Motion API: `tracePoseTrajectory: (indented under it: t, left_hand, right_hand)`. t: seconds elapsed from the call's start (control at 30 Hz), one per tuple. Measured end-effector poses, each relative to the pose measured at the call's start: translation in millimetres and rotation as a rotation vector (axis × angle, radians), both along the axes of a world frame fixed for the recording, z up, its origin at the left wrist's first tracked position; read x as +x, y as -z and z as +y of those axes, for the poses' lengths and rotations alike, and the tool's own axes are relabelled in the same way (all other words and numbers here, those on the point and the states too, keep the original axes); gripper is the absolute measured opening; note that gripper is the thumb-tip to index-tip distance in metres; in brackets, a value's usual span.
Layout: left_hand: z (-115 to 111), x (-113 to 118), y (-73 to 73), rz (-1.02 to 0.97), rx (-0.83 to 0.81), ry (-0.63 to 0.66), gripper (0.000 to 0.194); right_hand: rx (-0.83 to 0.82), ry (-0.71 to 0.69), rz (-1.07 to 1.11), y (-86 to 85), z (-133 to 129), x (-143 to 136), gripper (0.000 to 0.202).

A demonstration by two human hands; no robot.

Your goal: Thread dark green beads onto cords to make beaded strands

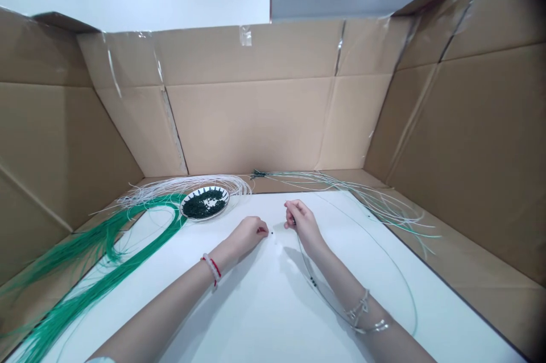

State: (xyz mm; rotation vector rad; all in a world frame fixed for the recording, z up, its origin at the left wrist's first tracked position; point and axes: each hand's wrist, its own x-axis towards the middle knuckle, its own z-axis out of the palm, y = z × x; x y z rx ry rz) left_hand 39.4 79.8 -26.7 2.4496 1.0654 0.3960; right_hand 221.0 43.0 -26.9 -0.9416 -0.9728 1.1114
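Note:
My right hand (pixel 303 223) is closed around a thin, pale cord (pixel 305 260), with something dark showing between its fingers. The cord hangs down from the fingers and curves along my forearm. A few small dark beads (pixel 313 281) sit partway along it. My left hand (pixel 249 232) is just to the left, fingertips pinched together low over the white board; whatever they hold, if anything, is hidden. One tiny dark bead (pixel 272 232) lies just right of those fingertips, between the two hands.
A patterned plate (pixel 183 206) of dark green beads stands back left. Green strands (pixel 111 283) and white strands (pixel 170 185) lie beside it. Finished-looking pale cords (pixel 375 198) lie at the back right. Cardboard walls (pixel 256 118) surround the white board (pixel 239 317).

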Motion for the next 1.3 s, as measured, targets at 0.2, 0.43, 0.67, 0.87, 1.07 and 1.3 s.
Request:
tracePoseTrajectory:
  t: [0.2, 0.43, 0.67, 0.87, 1.07, 1.3]
  left_hand:
    - [3, 8, -3.6, 0.008, -0.007, -0.042, 0.023]
    - [1, 19, 1.6, -0.009, -0.029, -0.071, 0.024]
    - [-4, 24, 5.9, -0.025, -0.021, -0.098, 0.025]
    - [-7, 28, 10.8, -0.089, -0.092, -0.127, 0.027]
    - [-3, 9, 3.8, -0.283, -0.264, -0.110, 0.023]
    - [-30, -49, -25.7, -0.645, -0.528, -0.152, 0.009]
  right_hand:
    - [0.007, -0.045, 0.009, -7.1, -8, -9, 0.020]
    - [-0.012, -0.065, -0.006, -6.0, -8, -12, 0.021]
    - [-0.032, -0.114, -0.063, -2.8, -8, -14, 0.020]
    - [-0.063, -0.153, -0.138, -1.8, -8, -13, 0.018]
    - [-0.073, -0.162, -0.252, -10.5, -17, -17, 0.020]
    - [-0.042, -0.228, -0.355, -27.0, -43, -32, 0.030]
